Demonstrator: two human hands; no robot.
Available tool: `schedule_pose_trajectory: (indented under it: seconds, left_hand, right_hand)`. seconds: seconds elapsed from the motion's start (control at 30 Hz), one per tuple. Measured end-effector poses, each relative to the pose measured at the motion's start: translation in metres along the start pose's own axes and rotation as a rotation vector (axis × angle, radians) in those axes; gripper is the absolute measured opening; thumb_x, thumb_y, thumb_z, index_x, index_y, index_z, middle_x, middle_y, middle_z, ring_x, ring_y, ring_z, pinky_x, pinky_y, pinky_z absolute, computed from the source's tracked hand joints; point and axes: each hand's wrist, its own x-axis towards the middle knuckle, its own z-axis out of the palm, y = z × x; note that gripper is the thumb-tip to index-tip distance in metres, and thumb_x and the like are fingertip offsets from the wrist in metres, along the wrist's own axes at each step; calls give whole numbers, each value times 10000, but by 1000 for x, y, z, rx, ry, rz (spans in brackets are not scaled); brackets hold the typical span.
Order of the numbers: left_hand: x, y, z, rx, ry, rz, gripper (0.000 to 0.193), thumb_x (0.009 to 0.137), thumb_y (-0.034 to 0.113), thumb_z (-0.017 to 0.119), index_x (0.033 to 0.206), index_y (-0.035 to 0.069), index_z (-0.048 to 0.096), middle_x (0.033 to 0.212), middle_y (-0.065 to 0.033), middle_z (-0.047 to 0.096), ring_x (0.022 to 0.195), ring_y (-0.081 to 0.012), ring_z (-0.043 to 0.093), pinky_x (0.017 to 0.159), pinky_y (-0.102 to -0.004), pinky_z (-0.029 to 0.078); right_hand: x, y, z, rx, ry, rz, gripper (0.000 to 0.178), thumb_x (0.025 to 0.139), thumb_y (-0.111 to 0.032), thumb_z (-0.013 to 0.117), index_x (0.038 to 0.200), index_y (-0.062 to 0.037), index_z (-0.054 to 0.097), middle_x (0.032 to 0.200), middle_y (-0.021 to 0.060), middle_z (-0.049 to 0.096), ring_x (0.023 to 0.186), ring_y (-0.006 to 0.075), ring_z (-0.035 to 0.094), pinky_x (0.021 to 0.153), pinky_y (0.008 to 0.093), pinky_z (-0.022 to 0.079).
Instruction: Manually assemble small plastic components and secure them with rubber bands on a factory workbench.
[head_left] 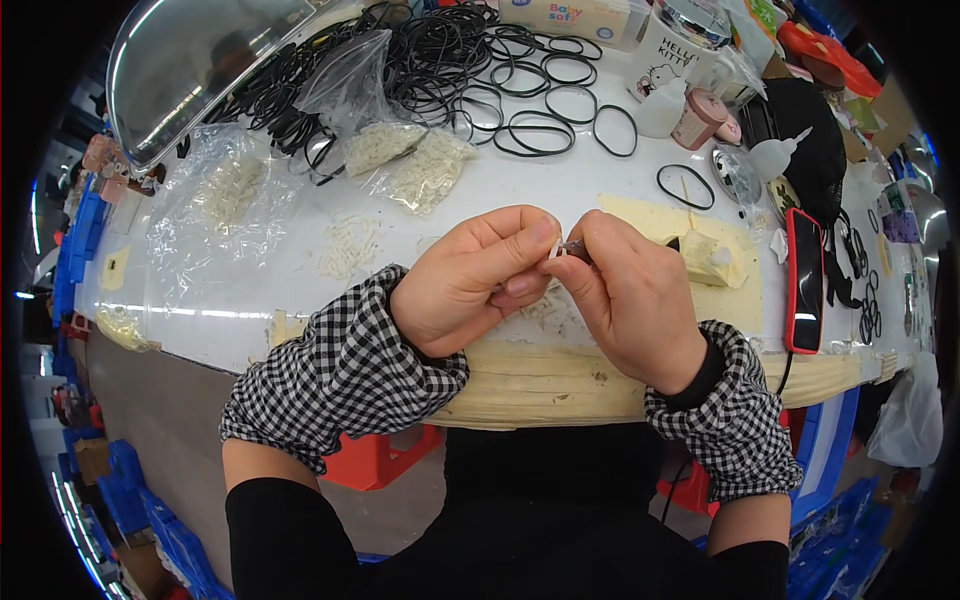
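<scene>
Above the table's near edge my left hand (478, 278) and my right hand (632, 292) meet, fingertips almost touching. Both are closed in a pinch. Between the fingertips shows a small white strip-like piece (555, 251). Beside it, a small dark piece (575, 248) sits under my right finger and thumb. My fingers hide most of both, so their kind is unclear. Small white pieces (540, 310) lie scattered on the table below my hands, and a loose pile of white pieces (350, 246) lies to the left.
Clear bags of white pieces (418, 172) lie beyond my hands, with black rubber-like loops (540, 133) farther back. On the right are a yellowish block (712, 258), a red-edged phone (804, 282) with a cable, and a white squeeze bottle (775, 158). Yellowish tape (560, 385) covers the table's front edge.
</scene>
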Motion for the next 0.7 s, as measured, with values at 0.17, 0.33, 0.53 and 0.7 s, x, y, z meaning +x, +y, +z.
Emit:
schedule_pose_trajectory:
  seconds: [0.17, 0.33, 0.53, 0.7]
  left_hand:
    - [0, 0, 0, 15, -1, 12, 175, 979, 211, 482, 962, 46, 536, 777, 40, 467, 638, -30, 376, 549, -154, 310]
    - [0, 1, 1, 21, -10, 9, 173, 981, 209, 476, 954, 48, 534, 775, 41, 464, 638, -29, 375, 550, -155, 310]
    - [1, 0, 0, 22, -12, 18, 174, 981, 210, 476, 943, 51, 536, 769, 43, 463, 634, -30, 373, 550, -158, 309]
    - [1, 6, -3, 36, 34, 50, 196, 970, 230, 485, 923, 44, 528, 741, 19, 464, 623, -57, 381, 559, -189, 317]
  right_hand:
    - [-2, 0, -2, -1, -20, -20, 256, 889, -293, 582, 813, -62, 502, 678, 70, 531, 554, 252, 550, 483, 340, 433]
    - [-1, 1, 1, 5, 20, -19, 235, 887, -278, 586, 813, -68, 511, 672, 63, 529, 549, 250, 546, 482, 334, 435]
    - [-2, 0, 1, 4, 2, -27, 258, 884, -285, 592, 796, -60, 499, 672, 74, 527, 550, 258, 543, 479, 335, 432]
    - [0, 3, -2, 67, -46, 35, 227, 856, -238, 629, 823, -45, 513, 683, 82, 533, 572, 275, 547, 496, 346, 436]
